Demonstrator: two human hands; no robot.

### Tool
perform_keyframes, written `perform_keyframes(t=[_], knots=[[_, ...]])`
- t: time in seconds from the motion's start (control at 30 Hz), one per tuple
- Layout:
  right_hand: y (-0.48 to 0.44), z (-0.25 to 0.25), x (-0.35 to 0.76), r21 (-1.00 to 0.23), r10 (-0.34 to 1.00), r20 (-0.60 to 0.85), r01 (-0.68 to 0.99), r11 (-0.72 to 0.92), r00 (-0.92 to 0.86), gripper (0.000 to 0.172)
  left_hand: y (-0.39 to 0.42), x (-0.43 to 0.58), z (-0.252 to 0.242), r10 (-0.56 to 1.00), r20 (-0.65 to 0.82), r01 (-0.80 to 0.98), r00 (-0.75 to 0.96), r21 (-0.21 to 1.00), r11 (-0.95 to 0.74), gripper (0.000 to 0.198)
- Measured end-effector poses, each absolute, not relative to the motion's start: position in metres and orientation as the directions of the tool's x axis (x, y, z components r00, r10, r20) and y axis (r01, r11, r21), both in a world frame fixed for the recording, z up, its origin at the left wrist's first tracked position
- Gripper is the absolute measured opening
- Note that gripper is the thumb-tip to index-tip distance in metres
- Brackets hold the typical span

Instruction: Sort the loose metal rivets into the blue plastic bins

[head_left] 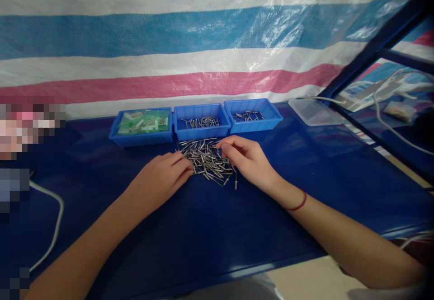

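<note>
A loose pile of silver blind rivets (206, 160) with thin pins lies on the blue table. At the pile's left edge is my left hand (166, 175), its fingers bent and pressed together at the tips. My right hand (249, 157) reaches over the pile's upper right side, thumb and forefinger closed in a pinch. What lies between the fingertips of either hand is too small to make out. Behind the pile, rivets lie in the middle blue bin (201, 133) and in the right blue bin (257, 124).
The left blue bin (142, 140) holds a green plastic bag (134, 121) with pieces in it. A clear plastic lid (315, 112) lies right of the bins. A white cable (60, 214) runs along the left. Striped sheeting (203, 31) hangs behind; a dark metal frame (364, 67) stands right.
</note>
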State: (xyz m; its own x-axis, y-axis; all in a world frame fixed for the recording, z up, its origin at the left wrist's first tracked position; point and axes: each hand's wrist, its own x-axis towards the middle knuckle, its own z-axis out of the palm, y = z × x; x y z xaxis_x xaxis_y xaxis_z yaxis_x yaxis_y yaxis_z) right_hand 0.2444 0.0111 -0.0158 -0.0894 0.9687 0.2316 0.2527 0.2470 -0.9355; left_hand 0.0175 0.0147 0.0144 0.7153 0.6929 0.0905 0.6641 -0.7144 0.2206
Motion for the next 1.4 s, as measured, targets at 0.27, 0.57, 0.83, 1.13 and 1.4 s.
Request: perform_keyframes(t=[0.27,0.57,0.83,1.13,1.4], knots=[[-0.01,-0.008,0.232,-0.679,0.767,0.462,0.38,0.629,-0.445,0.014,-0.001,0.029,0.024,0.895,0.154,0.532,0.419,0.757,-0.38,0.019],[-0.012,-0.005,0.232,-0.874,0.905,0.398,0.238,0.424,-0.152,0.009,-0.003,0.035,0.015,0.866,0.06,0.54,0.496,0.76,-0.362,0.019],[-0.016,-0.004,0.228,-0.907,0.917,0.331,0.194,0.374,-0.222,0.009,-0.008,0.042,0.014,0.854,0.056,0.511,0.517,0.781,-0.36,0.022],[-0.017,-0.003,0.228,-0.891,0.9,0.371,0.187,0.415,-0.228,0.008,-0.008,0.043,0.009,0.879,0.055,0.489,0.473,0.814,-0.314,0.021],[-0.014,-0.009,0.229,-0.809,0.857,0.467,0.287,0.514,-0.217,0.011,-0.004,0.038,0.009,0.904,0.219,0.477,0.367,0.79,-0.385,0.008]])
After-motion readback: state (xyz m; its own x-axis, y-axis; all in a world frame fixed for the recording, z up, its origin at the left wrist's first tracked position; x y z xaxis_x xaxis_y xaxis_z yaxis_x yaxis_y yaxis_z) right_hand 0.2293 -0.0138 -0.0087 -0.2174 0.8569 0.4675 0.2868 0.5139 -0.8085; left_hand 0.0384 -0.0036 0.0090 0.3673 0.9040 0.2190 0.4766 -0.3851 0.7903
